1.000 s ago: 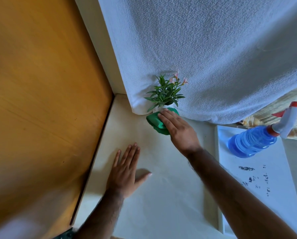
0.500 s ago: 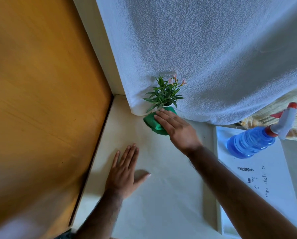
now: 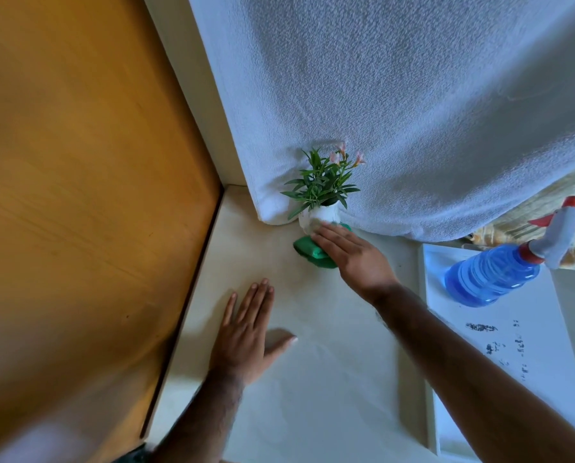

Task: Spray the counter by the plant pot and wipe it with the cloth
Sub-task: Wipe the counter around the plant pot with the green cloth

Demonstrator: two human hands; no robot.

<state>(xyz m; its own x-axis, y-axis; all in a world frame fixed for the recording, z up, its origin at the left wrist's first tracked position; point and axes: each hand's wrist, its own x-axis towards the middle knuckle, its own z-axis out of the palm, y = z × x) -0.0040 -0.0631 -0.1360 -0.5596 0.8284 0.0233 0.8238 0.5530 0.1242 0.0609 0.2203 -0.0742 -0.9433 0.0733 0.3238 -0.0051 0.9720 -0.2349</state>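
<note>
Bunched green cloth (image 3: 307,251) touching the white plant pot (image 3: 321,216), right hand (image 3: 352,255) pressed flat on it, left hand (image 3: 249,332) spread empty on the counter (image 3: 329,379)

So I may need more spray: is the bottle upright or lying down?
Upright: the spray bottle stands on its base, trigger head on top.

I'm in a home. My table (image 3: 312,379) carries a small plant pot (image 3: 322,215). Behind the pot hangs a white towel (image 3: 396,111); left of it stands a wooden door (image 3: 79,195).
</note>
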